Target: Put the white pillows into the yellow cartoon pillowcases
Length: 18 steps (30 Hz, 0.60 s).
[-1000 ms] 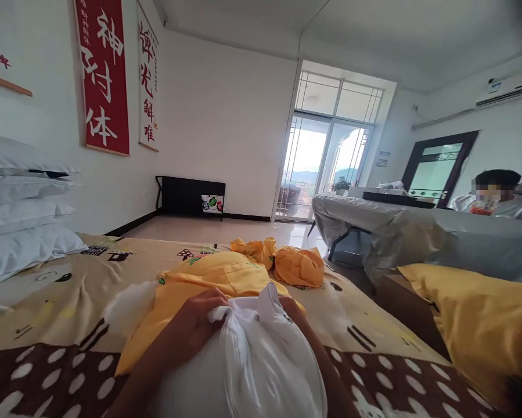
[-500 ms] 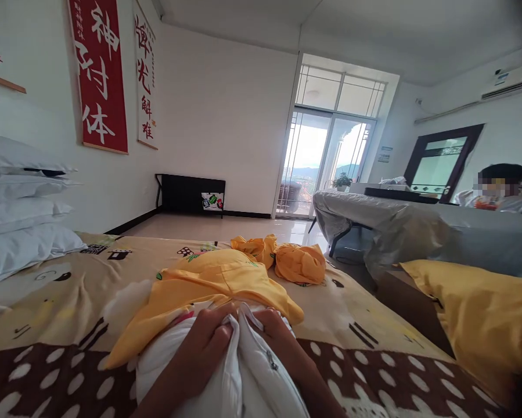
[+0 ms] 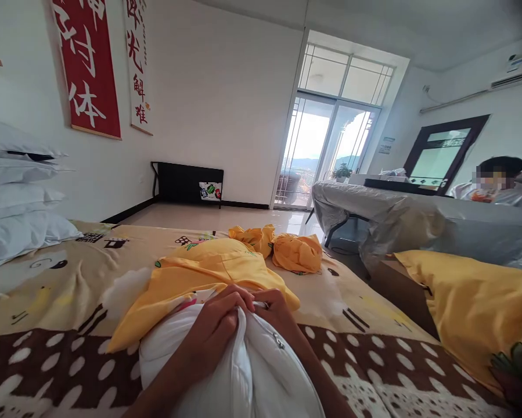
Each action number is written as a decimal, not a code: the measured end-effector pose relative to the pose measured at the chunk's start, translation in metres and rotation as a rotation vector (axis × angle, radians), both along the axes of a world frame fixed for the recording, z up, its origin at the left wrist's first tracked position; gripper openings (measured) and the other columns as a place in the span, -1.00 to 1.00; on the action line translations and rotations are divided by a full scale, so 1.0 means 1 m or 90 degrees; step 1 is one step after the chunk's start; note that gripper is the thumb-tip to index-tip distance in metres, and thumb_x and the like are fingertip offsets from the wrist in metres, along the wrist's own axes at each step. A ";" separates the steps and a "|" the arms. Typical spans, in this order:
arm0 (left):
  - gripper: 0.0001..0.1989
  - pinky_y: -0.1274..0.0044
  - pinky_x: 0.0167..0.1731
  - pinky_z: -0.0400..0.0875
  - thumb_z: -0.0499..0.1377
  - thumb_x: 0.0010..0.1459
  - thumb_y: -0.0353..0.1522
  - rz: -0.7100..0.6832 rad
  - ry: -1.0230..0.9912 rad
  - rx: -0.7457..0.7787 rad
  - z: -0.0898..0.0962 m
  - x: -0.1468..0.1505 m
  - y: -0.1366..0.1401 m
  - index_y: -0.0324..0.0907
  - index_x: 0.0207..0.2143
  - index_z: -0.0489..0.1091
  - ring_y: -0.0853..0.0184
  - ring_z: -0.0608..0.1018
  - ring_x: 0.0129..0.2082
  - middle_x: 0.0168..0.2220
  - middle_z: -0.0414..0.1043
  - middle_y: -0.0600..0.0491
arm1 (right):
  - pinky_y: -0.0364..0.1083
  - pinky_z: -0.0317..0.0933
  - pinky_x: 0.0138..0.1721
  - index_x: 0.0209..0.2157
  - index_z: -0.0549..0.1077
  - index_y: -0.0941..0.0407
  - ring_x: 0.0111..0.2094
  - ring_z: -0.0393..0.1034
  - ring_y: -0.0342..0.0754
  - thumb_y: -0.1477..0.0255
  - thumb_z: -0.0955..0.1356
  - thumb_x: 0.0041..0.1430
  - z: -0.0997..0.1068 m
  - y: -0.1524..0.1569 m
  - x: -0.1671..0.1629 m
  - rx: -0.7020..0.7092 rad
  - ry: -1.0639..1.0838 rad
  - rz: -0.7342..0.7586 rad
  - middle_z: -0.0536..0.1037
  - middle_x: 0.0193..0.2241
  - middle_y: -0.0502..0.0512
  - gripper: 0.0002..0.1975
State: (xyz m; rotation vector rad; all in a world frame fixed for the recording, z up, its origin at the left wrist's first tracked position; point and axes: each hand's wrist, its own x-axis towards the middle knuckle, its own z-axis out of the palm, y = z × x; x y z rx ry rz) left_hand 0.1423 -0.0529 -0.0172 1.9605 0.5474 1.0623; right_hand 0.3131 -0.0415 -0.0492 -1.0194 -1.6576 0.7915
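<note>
A white pillow with a zipper along its edge lies in front of me, its far end inside a yellow pillowcase. My left hand is closed on a gathered fold of the pillow, at the pillowcase's opening. Beside it, almost touching, my right hand pinches the zippered edge. The zipper pull hangs just below the right hand. Both sets of fingertips are partly hidden by the folds. Just past the pillowcase lie two crumpled yellow cloth bundles.
A patterned blanket covers the surface beneath. White pillows are stacked at left. On the right, a yellow pillow rests on a cardboard box. Beyond stands a plastic-covered table, with a person behind it.
My hands have drawn closer together, the left fingers reaching across toward the right hand. The gap between the pillow folds has narrowed. My view has shifted slightly.
</note>
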 end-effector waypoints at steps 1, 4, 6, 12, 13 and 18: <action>-0.80 0.51 -0.05 0.22 -0.10 0.15 -0.39 0.003 0.007 0.006 0.000 0.001 0.000 -0.17 -0.42 0.28 0.26 0.35 -0.06 -0.10 0.37 -0.02 | -0.18 -0.01 -0.50 -0.69 0.37 0.17 -0.51 0.07 -0.17 0.10 0.37 0.02 -0.002 0.002 0.001 -0.001 -0.005 -0.013 0.23 -0.65 -0.05 -0.55; -0.80 0.50 0.04 0.17 -0.10 0.16 -0.39 -0.015 0.049 0.014 0.000 0.001 0.001 -0.16 -0.42 0.28 0.25 0.30 0.02 -0.02 0.33 -0.02 | -0.17 -0.01 -0.51 -0.71 0.33 0.16 -0.52 0.07 -0.17 0.04 0.32 0.04 -0.006 0.008 0.001 0.027 -0.006 -0.043 0.22 -0.66 -0.04 -0.50; -0.80 0.49 0.13 0.09 -0.09 0.15 -0.41 -0.035 0.068 0.011 -0.001 0.001 0.002 -0.16 -0.39 0.31 0.25 0.25 0.08 0.05 0.28 0.00 | -0.16 0.00 -0.50 -0.71 0.30 0.15 -0.53 0.05 -0.17 0.02 0.30 0.05 -0.007 0.011 0.001 0.089 0.006 -0.079 0.21 -0.67 -0.04 -0.48; -0.80 0.50 0.17 0.05 -0.08 0.17 -0.43 -0.092 0.052 0.053 -0.004 0.010 0.007 -0.17 -0.34 0.34 0.28 0.22 0.12 0.10 0.23 0.00 | -0.14 -0.01 -0.53 -0.71 0.12 0.08 -0.59 0.00 -0.18 -0.03 0.29 0.03 -0.014 0.013 0.000 0.262 0.021 -0.267 0.11 -0.71 -0.10 -0.46; -0.80 0.49 0.16 0.08 -0.08 0.18 -0.42 -0.111 0.057 0.058 -0.004 0.013 0.007 -0.17 -0.34 0.34 0.28 0.25 0.09 0.08 0.25 -0.01 | -0.14 0.00 -0.52 -0.68 0.13 0.08 -0.58 0.01 -0.17 -0.03 0.28 0.04 -0.017 0.012 0.000 0.294 0.032 -0.312 0.13 -0.69 -0.10 -0.48; -0.79 0.48 -0.06 0.26 -0.10 0.22 -0.39 -0.111 0.109 0.072 -0.014 0.026 0.002 -0.17 -0.42 0.28 0.33 0.36 -0.19 -0.20 0.36 0.00 | -0.13 0.08 -0.43 -0.43 0.26 0.09 -0.49 0.14 -0.13 0.05 0.07 0.25 -0.033 0.012 0.001 0.449 0.070 -0.446 0.25 -0.53 -0.02 -0.56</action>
